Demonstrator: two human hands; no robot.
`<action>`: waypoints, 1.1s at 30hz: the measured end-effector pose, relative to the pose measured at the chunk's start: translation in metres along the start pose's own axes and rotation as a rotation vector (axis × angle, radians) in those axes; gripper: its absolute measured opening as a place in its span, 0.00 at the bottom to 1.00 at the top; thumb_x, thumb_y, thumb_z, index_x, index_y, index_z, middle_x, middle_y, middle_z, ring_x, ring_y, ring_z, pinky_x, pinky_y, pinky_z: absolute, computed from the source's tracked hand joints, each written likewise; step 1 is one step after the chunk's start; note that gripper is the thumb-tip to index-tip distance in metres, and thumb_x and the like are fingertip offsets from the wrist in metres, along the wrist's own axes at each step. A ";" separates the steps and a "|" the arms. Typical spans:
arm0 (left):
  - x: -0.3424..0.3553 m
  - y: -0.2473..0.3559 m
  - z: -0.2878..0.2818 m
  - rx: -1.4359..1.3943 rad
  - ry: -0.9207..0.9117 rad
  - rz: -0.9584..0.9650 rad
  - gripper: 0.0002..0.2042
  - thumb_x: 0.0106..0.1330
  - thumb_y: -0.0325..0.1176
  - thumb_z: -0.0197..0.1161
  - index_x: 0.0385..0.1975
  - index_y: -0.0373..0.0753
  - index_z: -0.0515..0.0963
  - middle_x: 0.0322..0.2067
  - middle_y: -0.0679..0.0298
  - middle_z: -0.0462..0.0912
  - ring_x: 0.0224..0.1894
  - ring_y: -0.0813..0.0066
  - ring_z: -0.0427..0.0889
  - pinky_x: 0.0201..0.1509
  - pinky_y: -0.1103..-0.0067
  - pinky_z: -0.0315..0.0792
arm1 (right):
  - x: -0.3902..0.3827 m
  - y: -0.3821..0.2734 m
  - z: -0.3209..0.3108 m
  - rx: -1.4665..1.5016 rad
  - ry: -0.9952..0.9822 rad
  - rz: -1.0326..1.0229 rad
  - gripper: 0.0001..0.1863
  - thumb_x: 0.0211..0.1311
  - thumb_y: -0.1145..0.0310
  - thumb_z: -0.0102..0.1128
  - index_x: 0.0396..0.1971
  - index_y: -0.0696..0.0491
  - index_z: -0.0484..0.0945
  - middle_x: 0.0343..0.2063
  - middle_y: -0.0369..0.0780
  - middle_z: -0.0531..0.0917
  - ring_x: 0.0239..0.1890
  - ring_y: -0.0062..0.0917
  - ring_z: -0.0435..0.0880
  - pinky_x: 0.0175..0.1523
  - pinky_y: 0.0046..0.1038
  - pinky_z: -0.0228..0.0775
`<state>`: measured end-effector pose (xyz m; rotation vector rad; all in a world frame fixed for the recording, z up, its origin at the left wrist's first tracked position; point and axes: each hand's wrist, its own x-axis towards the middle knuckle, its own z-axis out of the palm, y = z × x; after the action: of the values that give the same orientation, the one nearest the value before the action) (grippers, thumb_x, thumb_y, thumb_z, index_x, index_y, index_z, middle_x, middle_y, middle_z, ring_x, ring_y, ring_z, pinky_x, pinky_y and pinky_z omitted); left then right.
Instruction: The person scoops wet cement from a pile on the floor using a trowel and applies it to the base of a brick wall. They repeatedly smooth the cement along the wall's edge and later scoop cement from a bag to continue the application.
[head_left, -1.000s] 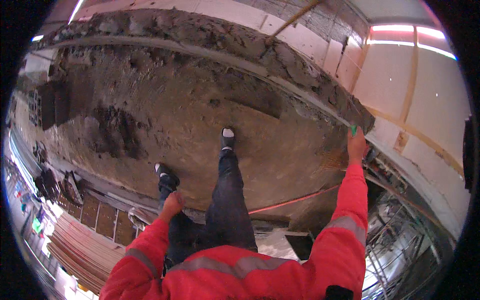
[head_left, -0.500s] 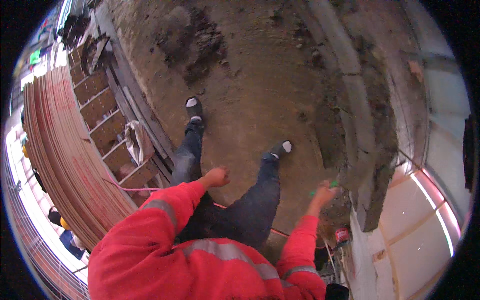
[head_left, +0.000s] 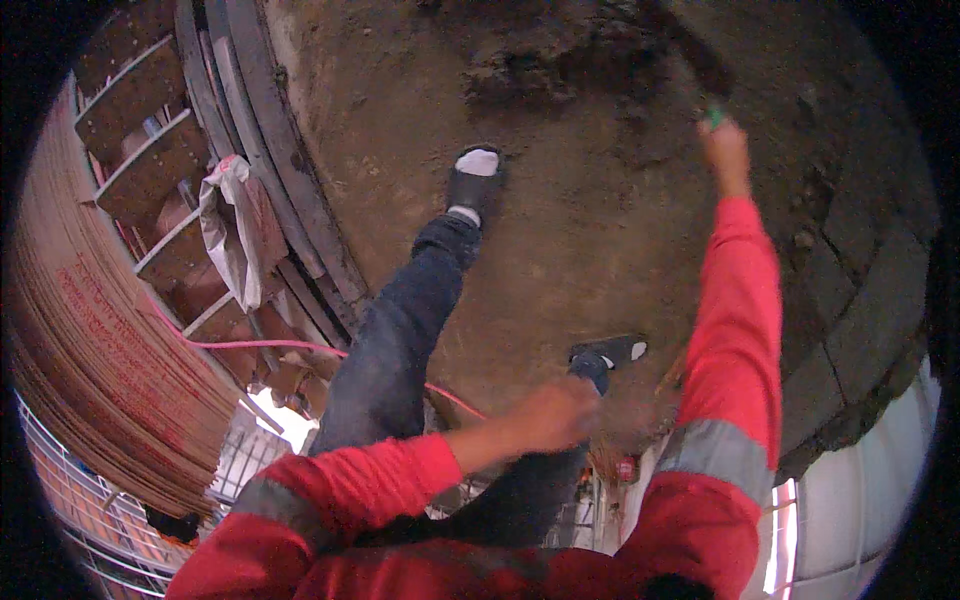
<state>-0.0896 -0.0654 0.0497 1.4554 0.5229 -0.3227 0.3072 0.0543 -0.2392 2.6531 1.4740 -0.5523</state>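
We hold our right hand (head_left: 727,155) out ahead of us over the brown ground (head_left: 540,260), its fingers clamped on a green handle (head_left: 713,118) near a dark patch (head_left: 570,75); what lies beyond the handle we cannot make out; our left hand (head_left: 558,415) blurs before our body, and we cannot tell whether its fingers are together or apart; a pink hose (head_left: 270,343) passes behind our left leg (head_left: 395,335).

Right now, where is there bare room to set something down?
Brown ground looks open between the left shoe, right shoe and right hand. Crowded: the left side, with planks, a pale sack, pink line and stacked sheets.
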 end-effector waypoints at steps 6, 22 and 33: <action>-0.019 -0.006 -0.053 -0.025 -0.090 -0.116 0.15 0.58 0.39 0.59 0.39 0.34 0.75 0.42 0.51 0.75 0.44 0.52 0.75 0.48 0.61 0.70 | -0.010 -0.202 0.072 0.371 -0.252 0.211 0.21 0.53 0.55 0.57 0.32 0.62 0.77 0.30 0.54 0.80 0.38 0.49 0.79 0.42 0.42 0.69; -0.028 -0.008 -0.056 -0.121 0.097 -0.106 0.14 0.54 0.38 0.58 0.36 0.36 0.76 0.36 0.54 0.77 0.41 0.55 0.77 0.44 0.61 0.69 | -0.035 -0.229 0.092 0.581 -0.152 0.458 0.20 0.52 0.55 0.57 0.25 0.61 0.75 0.21 0.49 0.79 0.24 0.37 0.77 0.34 0.39 0.68; -0.039 -0.019 -0.039 0.157 -0.571 -0.157 0.20 0.55 0.42 0.53 0.49 0.44 0.73 0.44 0.55 0.79 0.46 0.56 0.78 0.48 0.65 0.69 | -0.296 -0.204 0.121 0.648 -0.287 0.641 0.25 0.57 0.62 0.57 0.52 0.60 0.71 0.28 0.44 0.82 0.30 0.37 0.80 0.38 0.36 0.70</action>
<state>-0.1380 -0.0331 0.0527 1.3935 0.1480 -0.8878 -0.0386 -0.1018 -0.2278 3.0525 0.3386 -1.4250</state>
